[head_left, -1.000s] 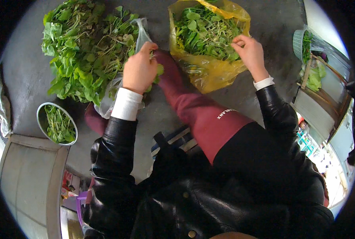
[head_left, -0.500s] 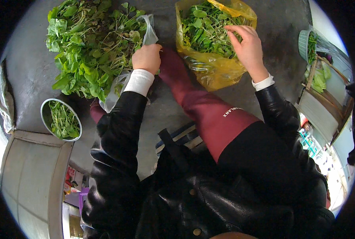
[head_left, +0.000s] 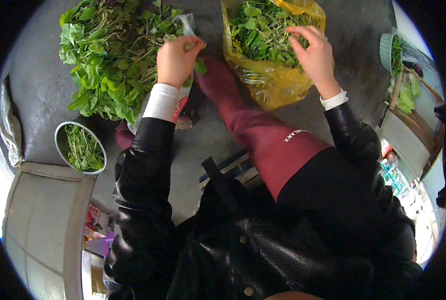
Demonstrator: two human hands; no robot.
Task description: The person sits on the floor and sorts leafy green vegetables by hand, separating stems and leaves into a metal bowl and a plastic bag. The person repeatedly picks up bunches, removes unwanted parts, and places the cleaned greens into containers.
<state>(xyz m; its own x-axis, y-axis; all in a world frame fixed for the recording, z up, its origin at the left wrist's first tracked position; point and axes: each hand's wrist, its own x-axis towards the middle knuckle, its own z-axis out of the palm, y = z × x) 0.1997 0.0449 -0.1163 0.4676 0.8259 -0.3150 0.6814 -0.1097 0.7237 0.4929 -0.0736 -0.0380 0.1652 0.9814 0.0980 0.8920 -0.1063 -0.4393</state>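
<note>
My left hand is raised over the right edge of a big heap of leafy greens, its fingers closed on a leafy sprig whose leaves hang below them. Motion blurs its fingertips a little. A clear plastic bag with red print shows beneath and behind this hand. On the right, my right hand hovers over the greens in a yellow plastic bag. Its thumb and forefinger are curved and slightly apart, with no held piece visible between them.
A pale-rimmed bowl of greens stands at the left, near a grey panel. My maroon boot reaches between heap and yellow bag. At far right are a green basket and a pale leafy vegetable.
My left hand has lifted and shifted slightly left, now with a sprig showing in its fingers. My right hand stays above the yellow bag, its fingertips a little farther apart.
</note>
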